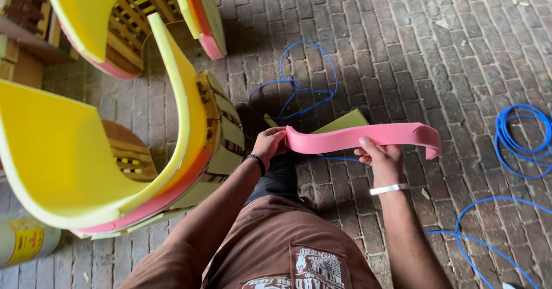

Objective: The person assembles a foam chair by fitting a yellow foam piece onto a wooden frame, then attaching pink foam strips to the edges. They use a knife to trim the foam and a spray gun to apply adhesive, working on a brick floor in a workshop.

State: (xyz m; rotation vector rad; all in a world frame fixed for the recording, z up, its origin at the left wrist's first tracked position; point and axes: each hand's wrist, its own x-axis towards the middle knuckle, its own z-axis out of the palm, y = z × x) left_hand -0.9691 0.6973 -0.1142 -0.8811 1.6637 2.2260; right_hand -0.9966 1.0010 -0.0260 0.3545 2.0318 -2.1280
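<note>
Long pink foam strip [356, 138], wavy, horizontal above brick floor, right end curled down.

The floor [402, 47] is made of old gray-red bricks laid in rows. Blue hose [517, 134] lies in loops on it. Two chair frames [69, 151] stand on the left, made of wood with yellow and pink foam. Soft daylight falls across the bricks.

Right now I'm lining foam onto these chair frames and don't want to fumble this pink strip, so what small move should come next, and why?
Probably slide the right hand further along the pink foam strip toward its free end. The left hand pinches one end and the right grips near the middle, so the far end droops unsupported. The foam-lined chair frame beside the left arm shows where such strips lie.
</note>
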